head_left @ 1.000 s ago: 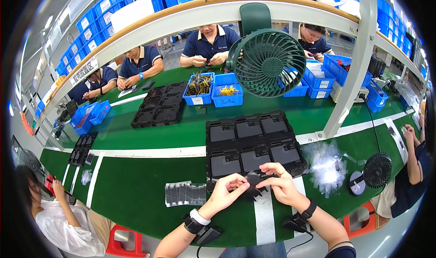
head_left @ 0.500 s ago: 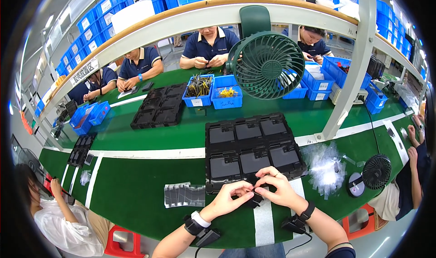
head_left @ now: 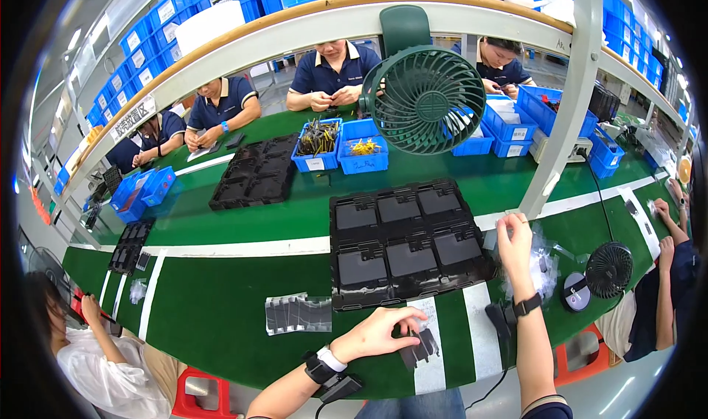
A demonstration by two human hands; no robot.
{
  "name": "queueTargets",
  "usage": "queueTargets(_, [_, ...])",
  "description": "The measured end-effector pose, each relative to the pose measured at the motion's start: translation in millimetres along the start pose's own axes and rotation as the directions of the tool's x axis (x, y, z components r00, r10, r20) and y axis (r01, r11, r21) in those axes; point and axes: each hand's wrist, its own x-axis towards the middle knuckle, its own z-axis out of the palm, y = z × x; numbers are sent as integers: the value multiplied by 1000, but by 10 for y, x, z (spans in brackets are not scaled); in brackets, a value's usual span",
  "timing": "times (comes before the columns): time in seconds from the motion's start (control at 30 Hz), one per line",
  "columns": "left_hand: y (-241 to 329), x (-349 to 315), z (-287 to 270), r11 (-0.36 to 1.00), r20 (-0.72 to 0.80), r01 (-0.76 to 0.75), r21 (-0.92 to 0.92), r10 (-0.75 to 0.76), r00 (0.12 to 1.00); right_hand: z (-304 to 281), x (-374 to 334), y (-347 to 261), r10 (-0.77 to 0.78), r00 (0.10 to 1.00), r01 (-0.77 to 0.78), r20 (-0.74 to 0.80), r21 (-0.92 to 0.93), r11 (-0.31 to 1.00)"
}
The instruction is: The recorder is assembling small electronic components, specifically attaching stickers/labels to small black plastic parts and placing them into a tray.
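My left hand (head_left: 380, 334) is low at the middle front, its thumb and curled fingers at the upper edge of a small flat black part (head_left: 422, 351) over a white strip on the table. Part of the grip is hidden behind the fingers. My right hand (head_left: 515, 243) is raised at the right, thumb and fingertips pinched together, beside a loose pile of clear plastic film pieces (head_left: 544, 268). What the pinch holds, if anything, is too small to make out. Just beyond my left hand lies a black tray (head_left: 369, 295) with flat dark panels in its compartments.
Left of my hand lies a row of dark strips (head_left: 298, 315). A small black fan (head_left: 609, 270) stands at the right, while a green fan (head_left: 431, 102) hangs from the shelf frame (head_left: 564, 116). Farther back are another black tray (head_left: 254, 172) and blue bins (head_left: 363, 161). Co-workers sit around the table.
My right hand has left the left hand and moved up and right to the film pile. My left hand stays low by the black part, which now shows more fully.
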Motion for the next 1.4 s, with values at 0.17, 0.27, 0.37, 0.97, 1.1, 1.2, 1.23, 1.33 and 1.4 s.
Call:
queueTargets(0.17, [-34, 38, -9, 950, -118, -176, 257, 212, 970, -18, -123, 140, 87, 993, -36, 82, -488, 872])
queueTargets(0.27, [18, 49, -22, 990, -264, -46, 132, 80, 961, -37, -59, -65, -131, 956, 134, 263, 6, 991])
queueTargets(0.37, [-12, 58, -40, 989, -305, -8, 146, 53, 951, 82, -256, -120, -182, 854, 202, 488, 13, 979])
queueTargets(0.97, [-49, 18, -118, 999, 13, 2, 49, -3, 1000, 1142, 365, -668, -11, 651, 359, 759, -296, 885])
queueTargets(1.1, [-62, 3, -131, 994, 71, 1, 111, -9, 997, 1429, 355, -533, 47, 745, 261, 665, -357, 897])
queueTargets(1.2, [-52, -11, -136, 993, 66, 24, 116, -32, 997, 1453, 430, -560, 42, 719, 253, 693, -318, 913])
queueTargets(1.23, [-49, -9, -130, 992, 68, 25, 123, -33, 997, 1432, 453, -592, -20, 758, 265, 652, -280, 923])
queueTargets(1.33, [-33, 12, -114, 997, 9, -11, 81, 10, 1000, 1344, 515, -671, -244, 715, 312, 656, 14, 950])
queueTargets(1.4, [37, 67, -126, 994, -128, -76, 82, 86, 988, 1242, 482, -684, -454, 704, 478, 546, 108, 872])
